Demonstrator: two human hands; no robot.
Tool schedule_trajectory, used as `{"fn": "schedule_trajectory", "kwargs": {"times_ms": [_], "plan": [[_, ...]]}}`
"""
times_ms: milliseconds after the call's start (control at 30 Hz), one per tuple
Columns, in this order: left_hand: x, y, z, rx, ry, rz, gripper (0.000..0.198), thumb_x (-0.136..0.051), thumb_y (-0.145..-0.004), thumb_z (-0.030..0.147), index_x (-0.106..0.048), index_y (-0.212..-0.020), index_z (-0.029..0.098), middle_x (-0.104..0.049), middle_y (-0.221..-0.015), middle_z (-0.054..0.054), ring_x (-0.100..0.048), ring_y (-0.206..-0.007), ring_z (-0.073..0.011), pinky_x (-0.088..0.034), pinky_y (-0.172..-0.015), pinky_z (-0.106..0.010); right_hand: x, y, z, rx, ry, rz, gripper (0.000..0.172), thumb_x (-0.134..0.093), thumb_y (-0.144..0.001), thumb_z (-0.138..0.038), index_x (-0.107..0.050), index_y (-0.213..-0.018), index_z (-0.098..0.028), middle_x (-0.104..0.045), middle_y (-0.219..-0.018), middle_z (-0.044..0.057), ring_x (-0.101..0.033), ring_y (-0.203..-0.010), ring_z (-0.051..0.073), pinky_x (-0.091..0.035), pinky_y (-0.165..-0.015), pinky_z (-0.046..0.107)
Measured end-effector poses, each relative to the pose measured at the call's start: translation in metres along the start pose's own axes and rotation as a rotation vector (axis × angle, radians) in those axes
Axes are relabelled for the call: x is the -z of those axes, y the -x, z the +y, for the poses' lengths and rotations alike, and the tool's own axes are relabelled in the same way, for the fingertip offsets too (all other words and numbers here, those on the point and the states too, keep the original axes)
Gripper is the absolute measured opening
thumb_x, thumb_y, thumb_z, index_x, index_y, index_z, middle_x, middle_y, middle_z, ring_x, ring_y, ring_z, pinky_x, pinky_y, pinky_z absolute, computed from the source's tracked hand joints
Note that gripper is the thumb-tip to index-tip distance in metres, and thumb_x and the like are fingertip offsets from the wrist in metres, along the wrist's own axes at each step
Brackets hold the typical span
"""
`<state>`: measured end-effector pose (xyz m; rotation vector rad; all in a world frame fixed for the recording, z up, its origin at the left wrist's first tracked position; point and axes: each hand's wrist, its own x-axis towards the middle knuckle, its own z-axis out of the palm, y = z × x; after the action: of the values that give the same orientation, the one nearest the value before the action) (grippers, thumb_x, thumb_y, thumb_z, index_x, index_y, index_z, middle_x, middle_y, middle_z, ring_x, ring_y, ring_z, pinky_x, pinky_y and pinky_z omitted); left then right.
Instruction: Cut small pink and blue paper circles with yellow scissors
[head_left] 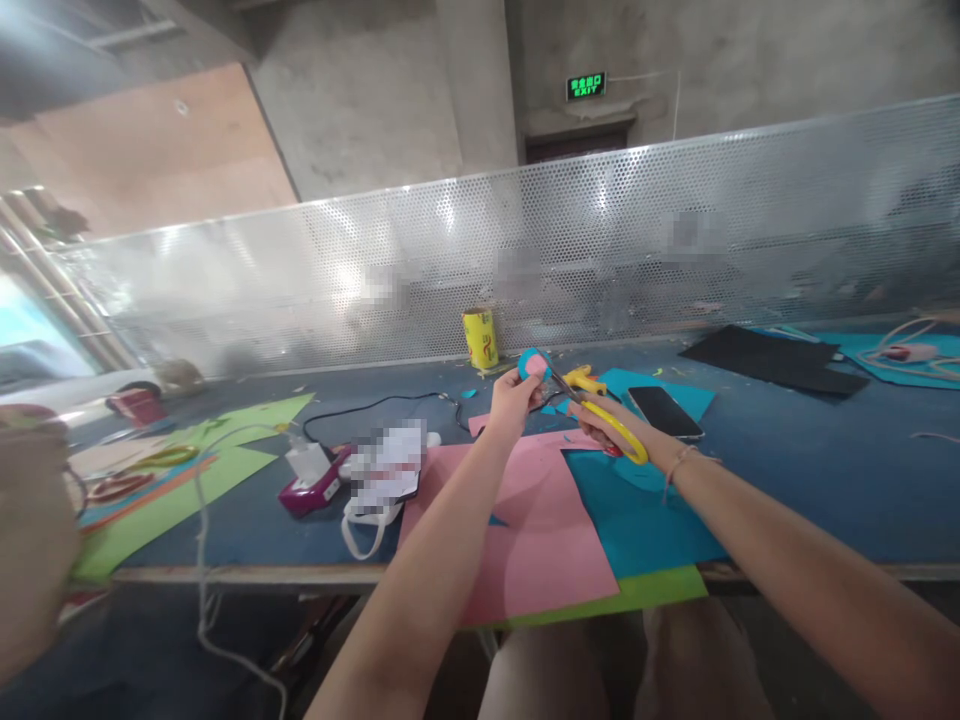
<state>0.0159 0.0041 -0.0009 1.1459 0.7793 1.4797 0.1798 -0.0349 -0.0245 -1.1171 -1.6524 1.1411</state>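
My left hand (pixel 513 402) pinches a small round piece of paper (pixel 535 364), pink in the middle with a blue edge. In my right hand (pixel 596 425) is a pair of scissors (pixel 616 428) with yellow handles, its blades reaching to the right edge of the round piece. Both hands are raised over the table's middle. Below them lie a pink sheet (pixel 517 530), a blue sheet (pixel 652 515) and a green sheet (pixel 660 590), overlapping at the front edge. A black phone (pixel 664 412) rests on blue paper just beyond my right wrist.
Left of my arms are a purple power strip (pixel 304 496) with a white charger (pixel 307 460), and a phone (pixel 390 465). A yellow cardboard roll (pixel 480 340) stands against the perforated metal screen (pixel 420 270). Black paper (pixel 772 360) lies at the right; green paper (pixel 180 500) at the left.
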Motion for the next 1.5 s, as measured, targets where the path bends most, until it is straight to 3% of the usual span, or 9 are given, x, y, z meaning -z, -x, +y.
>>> {"fn": "schedule_trajectory", "kwargs": {"times_ms": [300, 700, 967, 1500], "plan": [[0.001, 0.000, -0.001, -0.007, 0.015, -0.010, 0.025, -0.074, -0.065, 0.023, -0.051, -0.060, 0.016, -0.048, -0.045, 0.006, -0.035, -0.038, -0.0024, -0.027, -0.042, -0.018, 0.000, -0.001, -0.001, -0.018, -0.022, -0.005, 0.053, -0.072, -0.065, -0.068, -0.046, -0.075, -0.023, -0.038, -0.047, -0.010, -0.029, -0.031, 0.004, -0.023, -0.027, 0.017], [0.000, 0.001, 0.003, 0.013, 0.031, 0.001, 0.023, -0.076, -0.062, 0.022, -0.055, -0.060, 0.014, -0.050, -0.045, 0.005, -0.037, -0.037, -0.0024, -0.026, -0.041, -0.017, 0.000, 0.003, -0.006, -0.042, 0.030, -0.030, 0.044, -0.066, -0.077, -0.062, -0.048, -0.080, -0.022, -0.034, -0.047, -0.010, -0.028, -0.033, 0.004, -0.023, -0.029, 0.016], [0.000, 0.000, 0.002, -0.007, 0.040, -0.020, 0.033, -0.081, -0.057, 0.027, -0.051, -0.056, 0.015, -0.049, -0.044, 0.005, -0.036, -0.037, -0.0025, -0.027, -0.042, -0.018, 0.000, 0.002, -0.004, -0.041, 0.038, -0.027, 0.042, -0.062, -0.081, -0.061, -0.047, -0.079, -0.022, -0.034, -0.047, -0.011, -0.026, -0.031, 0.004, -0.024, -0.029, 0.016], [-0.002, 0.002, 0.004, 0.011, 0.035, -0.016, 0.028, -0.078, -0.063, 0.022, -0.051, -0.057, 0.015, -0.048, -0.045, 0.005, -0.035, -0.039, -0.0023, -0.025, -0.042, -0.018, -0.001, 0.006, -0.011, -0.048, -0.006, -0.045, 0.034, -0.063, -0.084, -0.050, -0.045, -0.077, -0.022, -0.037, -0.046, -0.010, -0.029, -0.033, 0.005, -0.024, -0.031, 0.017]]}}
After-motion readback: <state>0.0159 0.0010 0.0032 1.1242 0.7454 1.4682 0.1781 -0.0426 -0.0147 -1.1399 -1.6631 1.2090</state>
